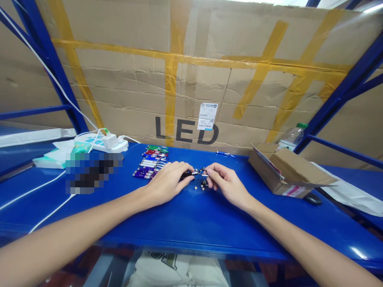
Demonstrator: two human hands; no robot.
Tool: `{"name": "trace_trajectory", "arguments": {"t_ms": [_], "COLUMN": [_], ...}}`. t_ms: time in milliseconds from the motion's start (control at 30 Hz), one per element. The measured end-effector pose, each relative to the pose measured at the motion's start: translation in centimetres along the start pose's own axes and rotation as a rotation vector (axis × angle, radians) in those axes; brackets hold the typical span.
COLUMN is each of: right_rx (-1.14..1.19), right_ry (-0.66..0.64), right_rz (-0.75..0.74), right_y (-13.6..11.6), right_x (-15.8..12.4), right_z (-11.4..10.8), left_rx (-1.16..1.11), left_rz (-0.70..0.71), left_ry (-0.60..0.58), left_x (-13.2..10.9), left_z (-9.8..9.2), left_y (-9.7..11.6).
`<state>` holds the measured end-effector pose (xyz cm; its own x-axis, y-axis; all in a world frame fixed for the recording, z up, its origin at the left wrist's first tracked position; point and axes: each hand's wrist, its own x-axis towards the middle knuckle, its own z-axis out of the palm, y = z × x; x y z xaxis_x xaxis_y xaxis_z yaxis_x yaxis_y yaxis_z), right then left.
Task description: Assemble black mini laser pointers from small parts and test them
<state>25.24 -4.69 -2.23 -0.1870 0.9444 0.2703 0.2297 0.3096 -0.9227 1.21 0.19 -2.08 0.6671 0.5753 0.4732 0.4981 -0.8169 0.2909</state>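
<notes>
My left hand (169, 181) is closed around a small black keychain flashlight (189, 173) on the blue metal table (191, 223). My right hand (225, 181) pinches the silver end and key ring (202, 172) of the same flashlight. A few small silver button batteries (202, 185) lie on the table just below the two hands. A row of several coloured keychain flashlights (152, 161) lies just left of and behind my left hand.
An open cardboard box (283, 171) sits at the right, a plastic bottle (291, 137) behind it and a black object (312, 198) beside it. A white power strip (101, 141) with cables and a tissue pack (52, 158) lie left. Taped cardboard marked LED (185, 129) forms the back wall.
</notes>
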Motion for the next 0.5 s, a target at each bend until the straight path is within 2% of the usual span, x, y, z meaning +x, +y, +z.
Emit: {"name": "trace_trajectory", "arguments": {"t_ms": [233,500], "right_rx": [0.004,0.023], "right_ry": [0.007,0.022], "right_rz": [-0.005,0.01], "right_y": [0.08,-0.07], "right_x": [0.03,0.1], "right_z": [0.0,-0.06], "left_rx": [-0.015,-0.056], "left_rz": [-0.008,-0.099], "left_ry": [0.005,0.0], "left_x": [-0.03,0.03], "left_z": [-0.02,0.06], "left_y": [-0.03,-0.02]}}
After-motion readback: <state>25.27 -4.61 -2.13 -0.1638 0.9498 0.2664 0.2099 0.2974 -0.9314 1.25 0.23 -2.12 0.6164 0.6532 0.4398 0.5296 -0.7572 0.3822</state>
